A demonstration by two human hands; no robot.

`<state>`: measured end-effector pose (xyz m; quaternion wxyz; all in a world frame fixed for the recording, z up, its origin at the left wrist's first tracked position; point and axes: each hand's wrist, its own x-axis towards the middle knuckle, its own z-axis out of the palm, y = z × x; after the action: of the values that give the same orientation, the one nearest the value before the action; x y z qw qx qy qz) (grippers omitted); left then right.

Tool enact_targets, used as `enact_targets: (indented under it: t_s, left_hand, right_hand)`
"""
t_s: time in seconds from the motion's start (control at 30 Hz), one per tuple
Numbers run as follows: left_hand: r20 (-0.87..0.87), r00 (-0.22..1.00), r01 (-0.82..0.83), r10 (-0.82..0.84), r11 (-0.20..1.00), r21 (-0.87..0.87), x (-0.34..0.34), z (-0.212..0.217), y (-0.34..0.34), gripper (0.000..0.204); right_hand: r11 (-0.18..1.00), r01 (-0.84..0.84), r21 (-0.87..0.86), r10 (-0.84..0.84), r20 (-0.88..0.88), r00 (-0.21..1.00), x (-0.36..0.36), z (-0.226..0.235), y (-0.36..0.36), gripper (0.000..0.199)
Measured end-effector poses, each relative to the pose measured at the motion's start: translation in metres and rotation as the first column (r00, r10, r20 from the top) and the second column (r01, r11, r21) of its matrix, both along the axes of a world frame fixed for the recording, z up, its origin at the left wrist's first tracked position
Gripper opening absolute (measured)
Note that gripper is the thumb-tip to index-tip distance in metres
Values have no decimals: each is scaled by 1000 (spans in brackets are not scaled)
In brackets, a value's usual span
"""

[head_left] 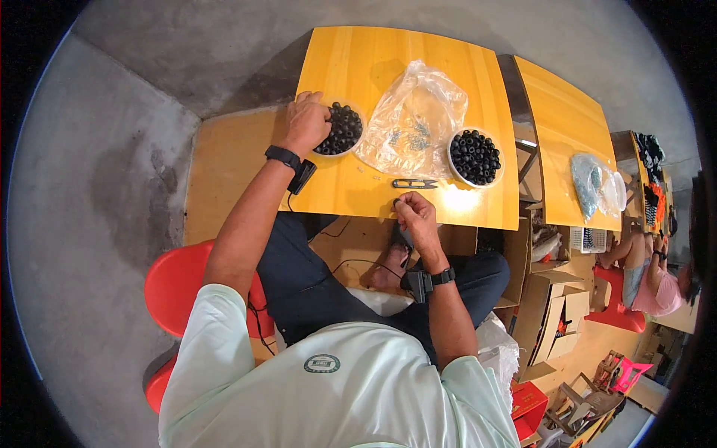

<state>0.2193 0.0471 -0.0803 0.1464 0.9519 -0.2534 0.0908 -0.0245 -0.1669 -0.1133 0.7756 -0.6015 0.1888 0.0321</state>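
My left hand (308,123) is at the left rim of a round tub (361,137) filled with black beads (342,131). Its fingers curl in over the beads, and the fingertips are partly hidden. My right hand (418,218) is just off the front edge of the yellow table (340,196), thumb and fingers pinched on a small black bead (396,203). A pair of thread snips (415,184) lies on the table beyond that hand. Farther back, a clear plastic bag (396,104) is spread out with small silvery pieces (418,138) on it.
A second tub (455,169) of black beads stands at the right. A second yellow table (571,112) bears another clear bag (590,183). Cardboard boxes (549,317) stand on the floor to the right. Farther right sits another person (653,291). A red chair (175,287) is at my left.
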Motion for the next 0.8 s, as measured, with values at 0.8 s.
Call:
enact_targets:
  t_s: [0.8]
  left_hand:
    - [-482,736,-136,-476,593,-794,-195,57,-16,15]
  right_hand:
    - [974,21,-228,48,293,955,-36,36,28,8]
